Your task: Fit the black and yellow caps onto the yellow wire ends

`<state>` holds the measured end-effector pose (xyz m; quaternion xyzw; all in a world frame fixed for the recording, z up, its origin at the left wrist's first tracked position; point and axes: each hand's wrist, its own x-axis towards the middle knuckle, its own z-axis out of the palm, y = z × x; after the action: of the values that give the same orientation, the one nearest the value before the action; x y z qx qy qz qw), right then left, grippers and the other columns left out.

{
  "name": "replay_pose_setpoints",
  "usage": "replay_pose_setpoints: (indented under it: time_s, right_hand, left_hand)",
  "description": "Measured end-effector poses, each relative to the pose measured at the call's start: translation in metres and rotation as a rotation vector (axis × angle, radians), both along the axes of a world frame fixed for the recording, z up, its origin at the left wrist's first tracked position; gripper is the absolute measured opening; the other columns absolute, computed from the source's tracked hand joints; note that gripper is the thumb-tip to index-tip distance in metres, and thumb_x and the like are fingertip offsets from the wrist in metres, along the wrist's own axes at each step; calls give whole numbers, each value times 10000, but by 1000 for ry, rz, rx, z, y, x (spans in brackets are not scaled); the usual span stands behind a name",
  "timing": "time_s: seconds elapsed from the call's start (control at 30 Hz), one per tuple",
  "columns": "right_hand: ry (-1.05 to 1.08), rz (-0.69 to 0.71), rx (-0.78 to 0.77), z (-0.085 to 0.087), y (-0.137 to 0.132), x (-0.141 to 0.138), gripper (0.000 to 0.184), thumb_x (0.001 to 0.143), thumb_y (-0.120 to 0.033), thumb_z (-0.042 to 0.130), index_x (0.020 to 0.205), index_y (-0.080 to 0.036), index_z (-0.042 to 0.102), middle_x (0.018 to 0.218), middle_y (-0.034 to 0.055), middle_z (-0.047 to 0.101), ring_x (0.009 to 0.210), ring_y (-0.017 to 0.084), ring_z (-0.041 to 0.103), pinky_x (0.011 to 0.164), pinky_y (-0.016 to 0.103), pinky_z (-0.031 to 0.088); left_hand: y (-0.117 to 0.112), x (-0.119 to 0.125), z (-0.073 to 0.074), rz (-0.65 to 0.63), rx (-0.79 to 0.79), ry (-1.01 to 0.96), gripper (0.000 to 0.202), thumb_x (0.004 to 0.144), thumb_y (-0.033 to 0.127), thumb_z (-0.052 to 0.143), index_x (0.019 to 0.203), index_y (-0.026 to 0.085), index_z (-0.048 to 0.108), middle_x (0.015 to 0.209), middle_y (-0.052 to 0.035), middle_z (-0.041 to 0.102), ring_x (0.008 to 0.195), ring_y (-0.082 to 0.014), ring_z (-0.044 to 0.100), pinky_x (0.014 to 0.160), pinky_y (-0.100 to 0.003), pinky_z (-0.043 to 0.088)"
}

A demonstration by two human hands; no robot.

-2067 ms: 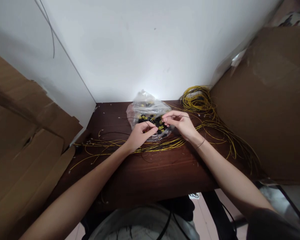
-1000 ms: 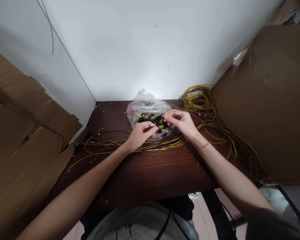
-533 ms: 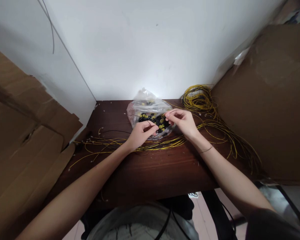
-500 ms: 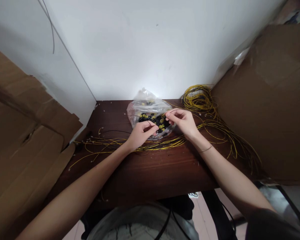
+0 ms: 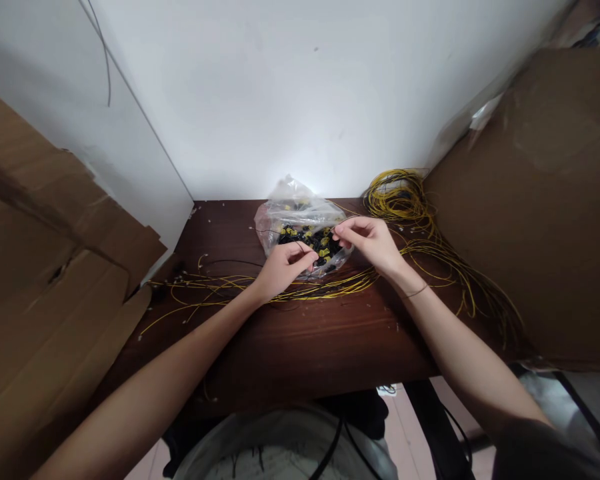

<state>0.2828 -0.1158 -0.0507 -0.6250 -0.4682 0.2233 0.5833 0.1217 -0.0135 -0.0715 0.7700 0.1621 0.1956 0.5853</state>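
My left hand (image 5: 281, 268) and my right hand (image 5: 369, 243) meet over a dark wooden table (image 5: 305, 333), in front of a clear plastic bag (image 5: 294, 215) of small black and yellow parts. Each hand pinches a thin dark wire (image 5: 275, 233) with thumb and fingers closed. The left hand's fingertips rest at the bag's front edge. The right hand is raised a little higher, at the bag's right side. A bundle of yellow wires (image 5: 330, 288) lies across the table just below both hands.
A coil of yellow wires (image 5: 399, 197) lies at the back right and trails down the table's right side. Brown cardboard (image 5: 535, 200) leans at the right, more cardboard (image 5: 55, 280) at the left. A white wall stands behind. Small bits are scattered on the table.
Both hands have stayed at the bag with fingers pinched. The right hand has shifted slightly rightward and turned a little; the left hand has hardly moved.
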Motion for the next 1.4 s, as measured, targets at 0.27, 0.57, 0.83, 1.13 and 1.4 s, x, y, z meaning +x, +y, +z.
replay_pose_setpoints:
  time_s: [0.27,0.57,0.83,1.13,1.4]
  right_hand:
    - [12,12,11,-2,2,-5,245,712,-379,686,673,-137,677,718,51,646,560,102,531,522,254,427]
    - [65,-22,2,-6,3,-3,274,718,-419,666,725,-145,664,685,40,643,550,101,523,510,246,412]
    - [24,199,-120,-6,3,-14,261,722,-406,659,718,-145,649,687,31,645,580,102,542,560,249,442]
    - [2,174,-83,-6,3,-14,235,737,-375,648,701,-143,637,667,22,634,567,93,532,567,246,440]
    - [13,153,-81,-5,4,-17,291,679,-432,693,659,-150,628,651,20,622,546,97,510,540,253,425]
  left_hand:
    - [-1,-1,2,-9,-3,8,242,804,333,553,705,115,590,616,-7,596,438,-36,392,422,-177,309]
    - [-1,0,0,-13,-13,-4,215,803,311,552,760,112,620,621,-12,601,442,-36,403,434,-180,325]
    - [0,0,-1,-10,-32,2,204,802,303,559,756,113,617,624,-13,608,438,-32,408,422,-167,324]
    - [0,-1,0,-15,-15,10,210,812,298,547,784,103,619,626,-11,599,434,-31,401,400,-160,307]
    - [0,0,-1,-11,-13,-1,211,807,301,545,796,107,628,621,-9,603,444,-38,415,432,-170,330]
